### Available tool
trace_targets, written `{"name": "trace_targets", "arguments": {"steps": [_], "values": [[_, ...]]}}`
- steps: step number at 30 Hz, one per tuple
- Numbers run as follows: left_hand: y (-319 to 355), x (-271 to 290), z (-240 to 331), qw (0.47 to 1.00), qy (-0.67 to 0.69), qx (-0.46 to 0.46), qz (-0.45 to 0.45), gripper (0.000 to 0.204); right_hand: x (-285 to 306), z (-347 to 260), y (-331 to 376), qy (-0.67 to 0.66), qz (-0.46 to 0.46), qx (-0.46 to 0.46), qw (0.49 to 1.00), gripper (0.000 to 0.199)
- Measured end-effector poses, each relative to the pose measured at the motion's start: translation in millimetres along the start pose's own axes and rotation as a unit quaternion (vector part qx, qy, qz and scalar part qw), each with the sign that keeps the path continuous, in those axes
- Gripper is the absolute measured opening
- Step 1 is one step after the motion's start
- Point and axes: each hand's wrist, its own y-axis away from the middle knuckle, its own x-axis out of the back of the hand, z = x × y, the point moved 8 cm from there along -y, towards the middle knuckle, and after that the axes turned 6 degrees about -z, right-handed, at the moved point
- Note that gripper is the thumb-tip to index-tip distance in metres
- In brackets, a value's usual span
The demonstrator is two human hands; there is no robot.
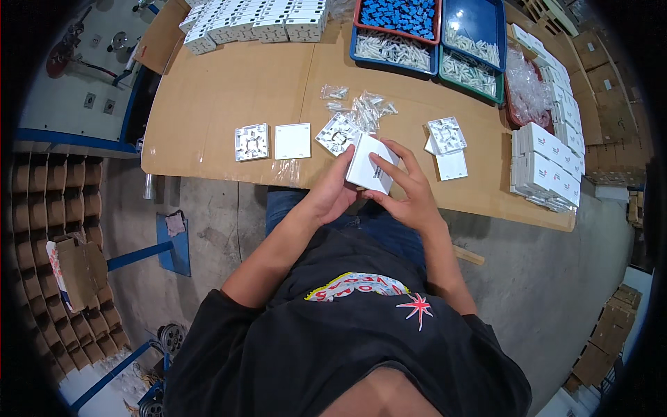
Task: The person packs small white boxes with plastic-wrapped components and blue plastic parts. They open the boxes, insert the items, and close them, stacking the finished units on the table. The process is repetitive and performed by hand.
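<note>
Between my two hands, over the table's front edge, is a small white box (370, 165), tilted. My left hand (332, 189) grips its left side, and my right hand (410, 182) has fingers on its top face with the thumb near its lower edge. Just behind the box lies a white square plate with moulded fittings (336, 134), partly covered by it. Further left are a similar fitted plate (251, 142) and a plain white square plate (292, 142). On the right, another fitted plate (446, 135) rests over a plain white plate (452, 165).
Small clear bags of parts (368, 111) lie behind my hands on the cardboard-topped table (222, 90). Trays of blue pieces (399, 19) and white plugs (392, 50) stand at the back. Stacked white boxes (545, 167) line the right; more boxes (257, 21) sit back left.
</note>
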Motion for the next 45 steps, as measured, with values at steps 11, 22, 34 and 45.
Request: {"name": "trace_targets", "arguments": {"steps": [11,22,34,45], "values": [[4,6,3,0.992,-0.115,-0.038,-0.021,0.05,-2,5,3,-0.026,-0.006,-0.001,1.0,0.07],[3,-15,-10,0.957,-0.278,-0.042,-0.068,0.034,18,34,-21,-0.111,0.15,-0.157,0.97,0.028],[10,-33,-16,0.929,-0.35,-0.077,-0.094,0.031,12,35,-16,-0.039,0.213,-0.106,0.971,0.047],[-1,28,13,0.987,-0.086,-0.127,0.056,0.034,0,51,-3,-0.253,-0.02,-0.221,0.941,0.031]]}}
